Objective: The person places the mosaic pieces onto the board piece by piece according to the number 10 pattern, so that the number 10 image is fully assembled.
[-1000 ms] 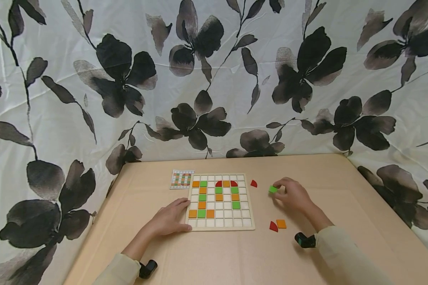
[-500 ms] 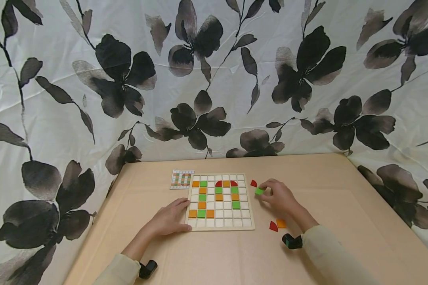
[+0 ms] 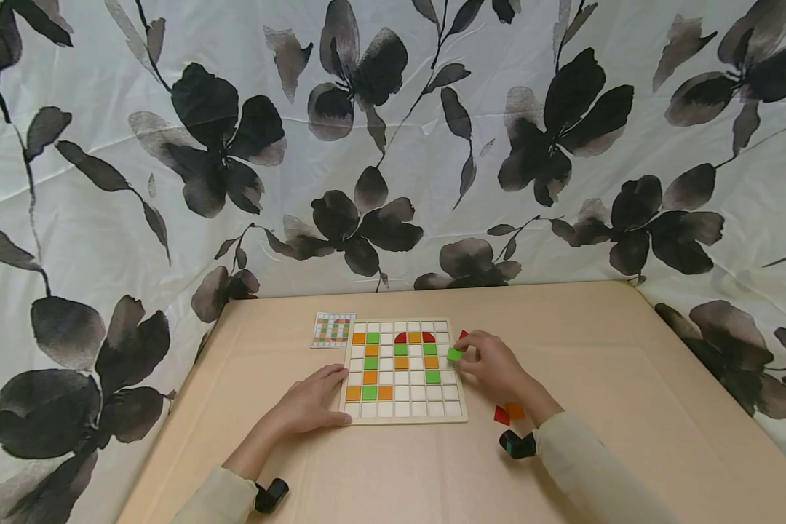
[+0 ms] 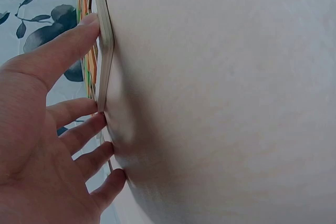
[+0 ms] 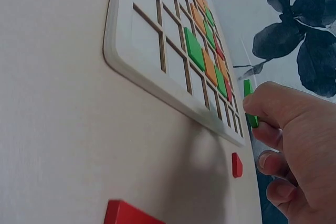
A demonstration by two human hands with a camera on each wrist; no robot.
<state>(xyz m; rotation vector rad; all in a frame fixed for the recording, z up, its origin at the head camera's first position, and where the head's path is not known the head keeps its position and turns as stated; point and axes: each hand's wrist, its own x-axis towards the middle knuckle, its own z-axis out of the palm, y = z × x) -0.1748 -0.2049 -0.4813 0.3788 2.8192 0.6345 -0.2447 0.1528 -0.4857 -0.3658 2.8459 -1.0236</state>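
In the head view, my right hand [image 3: 498,365] pinches a green square tile [image 3: 455,354] between thumb and fingertips, just above the right edge of a white gridded wooden board [image 3: 402,420]. The right wrist view shows this green tile [image 5: 250,100] standing on edge in the pinch, apart from the board. Orange, green and red tiles sit in several of the board's cells. My left hand [image 3: 308,402] rests at the board's left edge. Its thumb [image 4: 73,45] touches the near corner, while the fairly straight fingers lie against the side.
A small printed card [image 3: 321,340] with a coloured grid lies at the board's back left. One red quarter-round piece [image 3: 463,334] is partly behind my right hand. Another red piece [image 3: 501,415] lies beside an orange tile [image 3: 514,410] near my right wrist.
My right hand has carried the green tile leftward, from the tabletop on the right to the board's right edge. The left hand has stayed in place.
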